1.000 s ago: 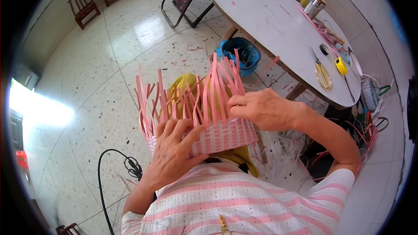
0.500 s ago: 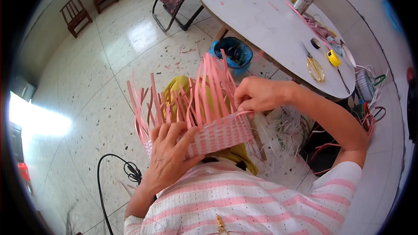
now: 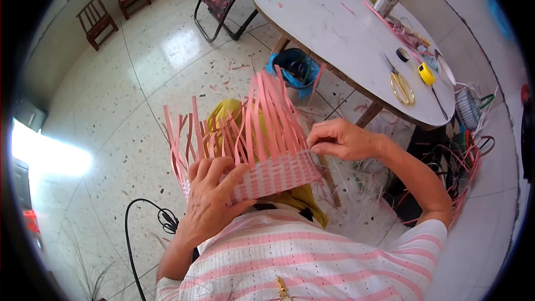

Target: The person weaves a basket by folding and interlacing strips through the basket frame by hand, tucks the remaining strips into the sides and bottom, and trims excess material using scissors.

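Note:
A half-woven basket (image 3: 276, 177) in pink and white plastic strips rests across my lap, its long pink strips (image 3: 264, 108) standing loose above the woven band. My left hand (image 3: 214, 195) grips the band at its left part, fingers over the rim and thumb along the near side. At the right corner of the rim, my right hand (image 3: 340, 139) has its thumb and forefinger pinched together. A thin pale strip seems to run from the rim into that pinch; its end is hidden by the fingers.
A white oval table (image 3: 334, 28) carries gold-handled scissors (image 3: 402, 89), a yellow tape measure (image 3: 426, 73), black tape (image 3: 402, 54) and a metal can (image 3: 387, 1). Below are a blue-lined bin (image 3: 298, 72) and loose strips. A black cable (image 3: 131, 245) lies left; a folding chair (image 3: 223, 0) stands ahead.
My right hand has shifted a little right and down, away from the upright strips. The basket has moved slightly left, with my left hand still on it.

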A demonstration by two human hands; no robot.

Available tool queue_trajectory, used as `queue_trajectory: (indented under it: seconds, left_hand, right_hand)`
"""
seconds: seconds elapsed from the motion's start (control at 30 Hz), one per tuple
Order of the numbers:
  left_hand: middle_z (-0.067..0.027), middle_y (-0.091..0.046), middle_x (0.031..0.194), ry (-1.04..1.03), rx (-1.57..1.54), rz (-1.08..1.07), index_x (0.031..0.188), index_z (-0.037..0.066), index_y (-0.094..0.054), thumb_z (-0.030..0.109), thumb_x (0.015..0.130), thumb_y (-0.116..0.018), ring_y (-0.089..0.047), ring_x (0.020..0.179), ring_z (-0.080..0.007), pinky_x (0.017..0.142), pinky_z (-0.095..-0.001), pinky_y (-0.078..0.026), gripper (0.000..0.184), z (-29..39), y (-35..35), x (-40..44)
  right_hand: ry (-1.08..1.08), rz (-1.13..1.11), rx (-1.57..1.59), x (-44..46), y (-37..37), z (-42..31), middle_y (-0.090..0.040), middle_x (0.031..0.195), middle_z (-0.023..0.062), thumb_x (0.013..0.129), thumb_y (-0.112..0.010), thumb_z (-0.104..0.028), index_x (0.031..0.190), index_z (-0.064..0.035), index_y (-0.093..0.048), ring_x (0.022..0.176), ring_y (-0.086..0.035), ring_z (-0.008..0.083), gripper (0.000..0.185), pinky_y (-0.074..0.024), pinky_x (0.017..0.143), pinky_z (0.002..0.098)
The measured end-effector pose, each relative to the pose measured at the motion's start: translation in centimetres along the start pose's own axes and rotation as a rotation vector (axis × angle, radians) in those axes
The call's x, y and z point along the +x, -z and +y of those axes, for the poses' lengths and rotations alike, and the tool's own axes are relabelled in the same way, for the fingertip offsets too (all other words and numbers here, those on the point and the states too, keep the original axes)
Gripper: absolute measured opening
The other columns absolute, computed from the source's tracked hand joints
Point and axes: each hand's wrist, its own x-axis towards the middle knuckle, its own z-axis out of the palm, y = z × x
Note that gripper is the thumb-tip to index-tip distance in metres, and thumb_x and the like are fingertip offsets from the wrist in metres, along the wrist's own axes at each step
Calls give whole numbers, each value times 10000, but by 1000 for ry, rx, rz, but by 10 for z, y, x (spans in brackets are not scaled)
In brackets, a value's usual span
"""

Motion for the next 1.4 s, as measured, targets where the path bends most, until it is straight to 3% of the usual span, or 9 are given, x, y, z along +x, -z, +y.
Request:
queue_trajectory:
  seconds: [0.13, 0.43, 0.57, 0.63, 0.73, 0.93, 1.07, 1.13, 1.4]
  left_hand:
    - [-96, -552, 1188, -15, 12, -12, 1284, 120, -640, 239, 663, -899, -511, 1138, -311, 1027, -461, -345, 683, 1, 0, 0]
    - [-97, -547, 1188, -19, 27, -36, 1306, 118, -630, 241, 670, -897, -509, 1140, -305, 1032, -462, -341, 700, 4, 1, 1]
    - [-98, -548, 1189, -16, 25, -38, 1307, 116, -629, 242, 670, -896, -509, 1141, -306, 1030, -460, -340, 702, 4, 1, 2]
    - [-98, -550, 1189, -22, 25, -36, 1308, 116, -628, 240, 671, -896, -510, 1139, -307, 1030, -460, -340, 701, 4, 1, 1]
    - [-97, -553, 1188, -28, 19, -27, 1311, 117, -626, 237, 672, -894, -513, 1135, -309, 1027, -461, -341, 703, 3, 3, 1]
    - [-98, -558, 1192, -7, 19, 8, 1257, 90, -662, 234, 638, -915, -514, 1146, -311, 1020, -458, -363, 683, -1, -1, 0]
    - [-103, -556, 1193, -16, 34, 18, 1268, 97, -653, 234, 643, -916, -513, 1141, -321, 1008, -462, -363, 692, -2, 2, 5]
    - [-105, -556, 1194, -9, 21, 20, 1270, 100, -651, 235, 642, -917, -513, 1141, -324, 1009, -462, -362, 695, -4, 2, 5]
    - [-103, -560, 1196, -3, 3, 13, 1267, 108, -655, 227, 630, -917, -518, 1151, -324, 1028, -462, -354, 700, -4, 2, 7]
  right_hand:
    - [326, 156, -215, 5, -8, -4, -625, 1191, 96, 936, -646, -61, 987, -35, -637, 952, -654, 292, 58, -521, 803, 368]
    - [309, -36, -1089, 13, 0, -45, -648, 1169, 53, 846, -598, -86, 948, -102, -631, 858, -662, 246, 109, -545, 737, 382]
    - [182, -102, -1094, 19, 2, -52, -681, 900, 93, 882, -615, -119, 909, -64, -658, 857, -702, 273, 75, -550, 723, 386]
    - [-58, -104, -728, 21, 6, -47, -690, 785, 91, 910, -644, -125, 906, -28, -672, 731, -690, 229, 101, -530, 644, 351]
    - [-306, -244, -33, 26, 27, -17, -710, 810, 64, 953, -665, -150, 952, -2, -691, 674, -645, 141, 151, -503, 610, 293]
    - [-329, -101, 464, 0, -3, 41, -692, 798, -4, 995, -661, -145, 969, 16, -698, 689, -605, 59, 167, -485, 631, 236]
    - [-172, 110, 424, -6, -27, 43, -701, 891, 45, 965, -704, -156, 1030, 10, -693, 778, -652, 129, 178, -523, 710, 277]
    - [78, 392, -270, -7, -33, 20, -666, 1066, 122, 917, -760, -234, 1166, -11, -669, 962, -660, 251, 346, -538, 847, 355]
    - [196, 375, -431, 1, -70, -35, -495, 1321, 140, 721, -901, -360, 1352, -86, -564, 1200, -511, 343, 766, -446, 1004, 451]
